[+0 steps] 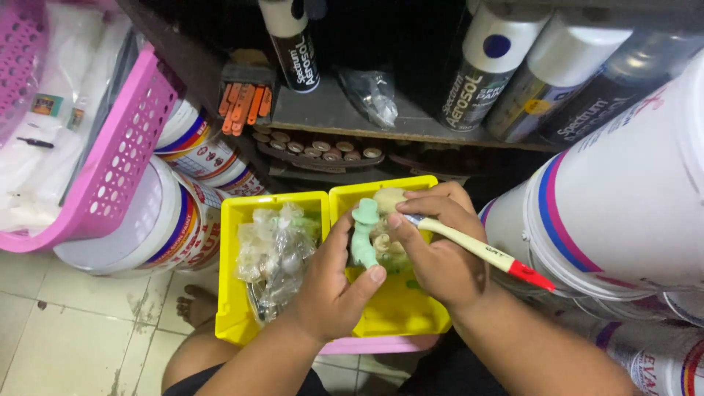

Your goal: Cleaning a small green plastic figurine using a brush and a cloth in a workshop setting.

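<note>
Over a yellow bin (381,319), left hand (334,282) fingers clamped on green plastic tap (364,233), right hand (438,246) fingers gripping cream-handled paintbrush (477,248), bagged fittings (277,249) beside.

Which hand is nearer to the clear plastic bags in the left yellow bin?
Left. The left hand holds a pale green tap right beside the plastic bags. The right hand, holding a paintbrush, is farther away, over the right yellow bin.

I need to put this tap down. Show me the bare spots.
Free: the floor tiles below the paint buckets, left of the yellow bins; also the right bin's floor under the right hand. Crowded: the left bin, stuffed with bagged fittings, and the shelf of spray cans. The left hand holds the tap.
</note>
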